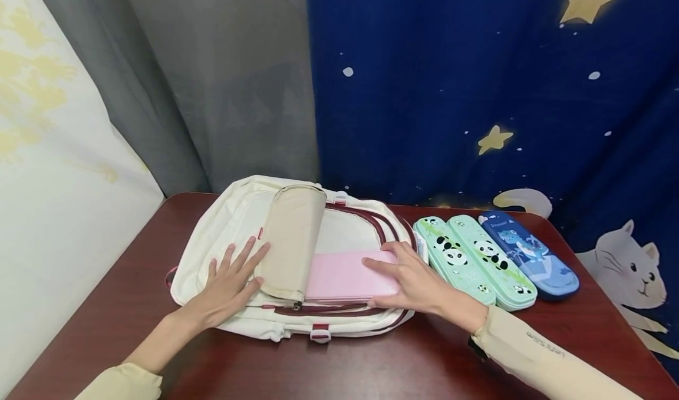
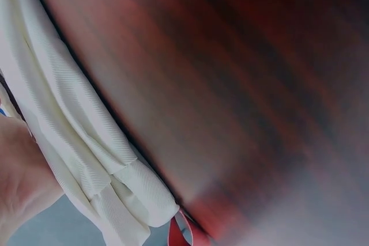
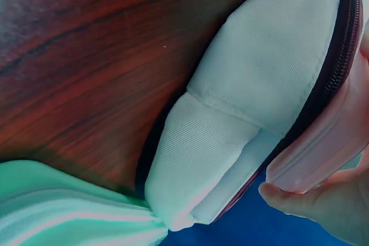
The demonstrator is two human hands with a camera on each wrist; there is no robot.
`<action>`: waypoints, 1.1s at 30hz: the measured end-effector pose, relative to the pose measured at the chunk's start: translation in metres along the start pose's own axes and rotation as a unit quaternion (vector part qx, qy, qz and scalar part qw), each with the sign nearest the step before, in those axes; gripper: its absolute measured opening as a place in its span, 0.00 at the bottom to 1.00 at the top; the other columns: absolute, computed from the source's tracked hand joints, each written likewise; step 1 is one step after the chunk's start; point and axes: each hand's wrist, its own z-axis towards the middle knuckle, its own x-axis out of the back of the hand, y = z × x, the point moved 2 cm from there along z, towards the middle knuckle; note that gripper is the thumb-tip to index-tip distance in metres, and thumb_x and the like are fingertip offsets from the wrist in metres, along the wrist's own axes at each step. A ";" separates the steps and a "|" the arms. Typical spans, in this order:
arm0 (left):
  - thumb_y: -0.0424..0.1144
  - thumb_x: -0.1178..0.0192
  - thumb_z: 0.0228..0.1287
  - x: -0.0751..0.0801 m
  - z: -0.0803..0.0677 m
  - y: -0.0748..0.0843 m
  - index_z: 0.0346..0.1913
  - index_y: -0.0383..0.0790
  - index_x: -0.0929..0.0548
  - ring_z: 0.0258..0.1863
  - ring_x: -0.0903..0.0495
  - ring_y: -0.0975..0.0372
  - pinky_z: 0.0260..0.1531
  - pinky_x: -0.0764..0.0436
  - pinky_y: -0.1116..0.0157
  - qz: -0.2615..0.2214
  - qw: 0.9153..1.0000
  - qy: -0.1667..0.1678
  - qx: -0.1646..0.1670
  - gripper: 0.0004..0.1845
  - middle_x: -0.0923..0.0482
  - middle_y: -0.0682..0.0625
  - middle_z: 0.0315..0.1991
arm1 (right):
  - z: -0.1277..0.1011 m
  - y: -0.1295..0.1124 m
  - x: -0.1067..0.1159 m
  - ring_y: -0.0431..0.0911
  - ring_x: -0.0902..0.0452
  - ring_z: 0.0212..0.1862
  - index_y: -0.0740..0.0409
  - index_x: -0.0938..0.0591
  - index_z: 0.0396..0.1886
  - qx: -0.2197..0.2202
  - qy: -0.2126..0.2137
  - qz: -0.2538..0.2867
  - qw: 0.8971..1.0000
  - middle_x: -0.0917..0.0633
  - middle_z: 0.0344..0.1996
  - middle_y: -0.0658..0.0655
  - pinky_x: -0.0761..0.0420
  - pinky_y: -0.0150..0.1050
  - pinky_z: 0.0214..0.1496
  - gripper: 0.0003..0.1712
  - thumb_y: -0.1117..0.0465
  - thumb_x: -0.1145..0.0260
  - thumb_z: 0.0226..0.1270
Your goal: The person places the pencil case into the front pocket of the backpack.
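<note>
A white backpack [image 1: 347,230] with dark red zips lies flat on the table, its beige front flap [image 1: 292,241] folded back to the left. On the opened front lies a flat pink case [image 1: 339,275], its left end against the flap. My right hand [image 1: 416,279] grips the case's right end, thumb on the near side and fingers over the top and far side. The right wrist view shows the rounded end of the pink case [image 3: 311,156] by my thumb. With fingers spread, my left hand [image 1: 228,285] rests on the backpack, fingertips at the flap's edge.
Two mint-green panda pencil cases [image 1: 461,261] lie right of the backpack, beside a blue dinosaur pencil case [image 1: 530,253]. The dark red wooden table [image 1: 371,367] ends at curtains [image 1: 403,93] behind. A red loop [image 2: 187,231] hangs at the backpack's left end.
</note>
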 end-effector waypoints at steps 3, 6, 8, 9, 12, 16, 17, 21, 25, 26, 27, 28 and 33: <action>0.51 0.58 0.71 0.002 -0.001 -0.002 0.73 0.58 0.50 0.68 0.64 0.36 0.53 0.63 0.32 -0.011 1.000 0.001 0.000 0.30 0.59 0.44 0.73 | 0.007 -0.005 -0.007 0.52 0.35 0.53 0.45 0.21 0.57 -0.008 -0.003 -0.004 1.000 0.28 0.51 0.62 0.31 0.47 0.53 0.41 0.31 0.31 0.43; 0.51 0.58 0.72 0.003 -0.003 -0.004 0.73 0.60 0.50 0.68 0.65 0.36 0.53 0.63 0.32 -0.011 1.000 0.001 0.005 0.29 0.60 0.44 0.74 | 0.017 -0.014 -0.021 0.53 0.35 0.54 0.46 0.24 0.60 -0.010 -0.016 -0.010 1.000 0.29 0.52 0.63 0.33 0.49 0.55 0.42 0.30 0.35 0.48; 0.50 0.58 0.72 0.004 -0.004 -0.006 0.73 0.60 0.50 0.68 0.65 0.36 0.53 0.64 0.31 -0.014 1.000 0.002 0.008 0.29 0.60 0.44 0.74 | 0.022 -0.021 -0.030 0.55 0.36 0.55 0.46 0.26 0.62 -0.009 -0.027 -0.009 1.000 0.30 0.53 0.64 0.35 0.50 0.57 0.42 0.29 0.39 0.51; 0.50 0.58 0.72 0.003 -0.004 -0.006 0.73 0.61 0.51 0.68 0.65 0.36 0.53 0.64 0.31 -0.017 1.000 0.001 0.010 0.29 0.60 0.45 0.74 | 0.024 -0.023 -0.033 0.55 0.36 0.56 0.47 0.27 0.63 -0.009 -0.033 -0.008 0.999 0.31 0.54 0.65 0.36 0.50 0.58 0.43 0.29 0.40 0.52; 0.49 0.58 0.72 0.001 -0.005 -0.006 0.73 0.60 0.51 0.68 0.66 0.37 0.53 0.64 0.32 -0.028 1.000 0.001 0.010 0.29 0.60 0.44 0.74 | 0.025 -0.024 -0.033 0.55 0.39 0.59 0.49 0.31 0.66 -0.006 -0.059 0.009 0.998 0.33 0.58 0.64 0.40 0.51 0.61 0.43 0.30 0.42 0.55; 0.50 0.58 0.72 -0.002 -0.004 -0.005 0.73 0.60 0.50 0.68 0.65 0.37 0.53 0.64 0.31 -0.033 0.999 0.001 0.006 0.29 0.59 0.44 0.74 | 0.012 -0.013 -0.017 0.54 0.44 0.65 0.50 0.34 0.68 -0.010 -0.087 0.033 0.996 0.37 0.63 0.61 0.42 0.52 0.63 0.44 0.31 0.41 0.56; 0.50 0.58 0.72 -0.002 -0.003 -0.004 0.73 0.60 0.50 0.68 0.65 0.37 0.53 0.64 0.31 -0.032 0.999 0.001 0.005 0.29 0.59 0.44 0.74 | 0.007 -0.009 -0.012 0.54 0.45 0.66 0.51 0.34 0.68 -0.012 -0.086 0.038 0.995 0.37 0.64 0.61 0.42 0.53 0.63 0.45 0.32 0.40 0.56; 0.49 0.58 0.72 0.001 0.000 -0.004 0.73 0.60 0.51 0.68 0.65 0.37 0.53 0.64 0.32 -0.022 1.000 0.001 0.003 0.29 0.60 0.44 0.74 | -0.016 0.005 0.009 0.54 0.45 0.67 0.52 0.36 0.69 -0.041 -0.085 0.046 0.994 0.39 0.66 0.62 0.43 0.56 0.63 0.46 0.36 0.37 0.56; 0.49 0.58 0.72 0.006 0.001 -0.005 0.73 0.60 0.51 0.68 0.65 0.37 0.53 0.64 0.32 -0.015 1.000 -0.001 0.005 0.29 0.60 0.45 0.74 | -0.032 0.011 0.013 0.54 0.42 0.66 0.56 0.39 0.70 -0.061 -0.084 0.048 0.993 0.36 0.65 0.61 0.42 0.54 0.64 0.45 0.39 0.36 0.58; 0.49 0.58 0.72 0.006 0.000 -0.005 0.73 0.60 0.51 0.68 0.65 0.37 0.53 0.64 0.32 -0.015 1.000 -0.001 0.006 0.29 0.60 0.45 0.74 | -0.033 0.011 0.011 0.53 0.41 0.65 0.57 0.38 0.70 -0.059 -0.079 0.048 0.994 0.35 0.64 0.60 0.41 0.54 0.64 0.44 0.40 0.37 0.59; 0.50 0.58 0.72 0.005 0.000 -0.005 0.73 0.60 0.51 0.68 0.65 0.37 0.53 0.64 0.31 -0.017 1.000 0.000 0.006 0.29 0.59 0.44 0.74 | -0.033 0.011 0.010 0.53 0.40 0.64 0.59 0.37 0.69 -0.053 -0.072 0.048 0.995 0.33 0.63 0.60 0.41 0.54 0.63 0.43 0.42 0.37 0.60; 0.50 0.58 0.72 0.005 0.000 -0.005 0.73 0.60 0.51 0.68 0.64 0.36 0.53 0.63 0.31 -0.018 1.000 0.001 0.005 0.29 0.59 0.44 0.74 | -0.033 0.011 0.008 0.54 0.38 0.64 0.61 0.36 0.68 -0.044 -0.062 0.052 0.996 0.32 0.62 0.60 0.41 0.54 0.63 0.41 0.44 0.37 0.61; 0.51 0.60 0.73 0.001 0.000 -0.004 0.73 0.60 0.50 0.68 0.64 0.36 0.53 0.63 0.31 -0.034 0.999 0.010 0.000 0.28 0.59 0.44 0.73 | -0.026 0.010 0.003 0.56 0.34 0.62 0.69 0.32 0.64 -0.012 -0.042 0.058 0.997 0.27 0.59 0.63 0.43 0.59 0.62 0.34 0.55 0.37 0.63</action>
